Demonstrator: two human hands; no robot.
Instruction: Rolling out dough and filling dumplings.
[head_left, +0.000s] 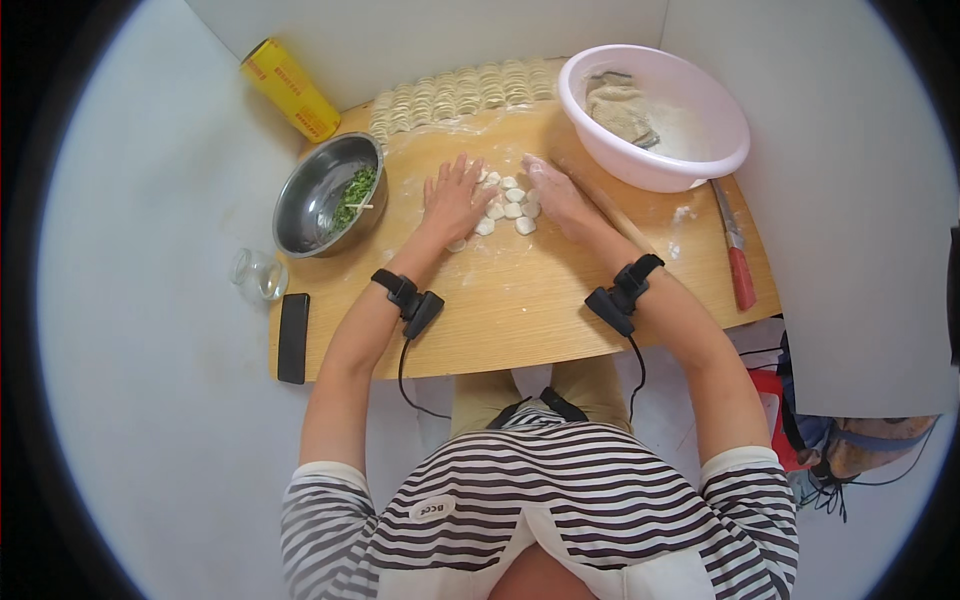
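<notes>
Several small, pale, floured dough pieces (513, 211) lie loosely grouped on the wooden table (517, 315). My left hand (454, 196) is palm down with spread fingers at their left side, its thumb touching or partly over some. One flattened dough piece (456, 245) lies just below its wrist. My right hand (556, 193) rests edge-on along the right side of the group, holding nothing, with flour on its fingers. A wooden rolling pin (611, 214) lies slanted beside my right hand, partly hidden by the forearm.
Rows of overlapping round dough wrappers (465, 91) line the back edge. A metal bowl (300, 217) with chopped greens, a yellow cylinder (292, 90), a glass jar (259, 274) and a black phone-like slab (293, 337) stand left. Right are a pink basin (660, 169) holding flour and cloth, and a red-handled knife (740, 277).
</notes>
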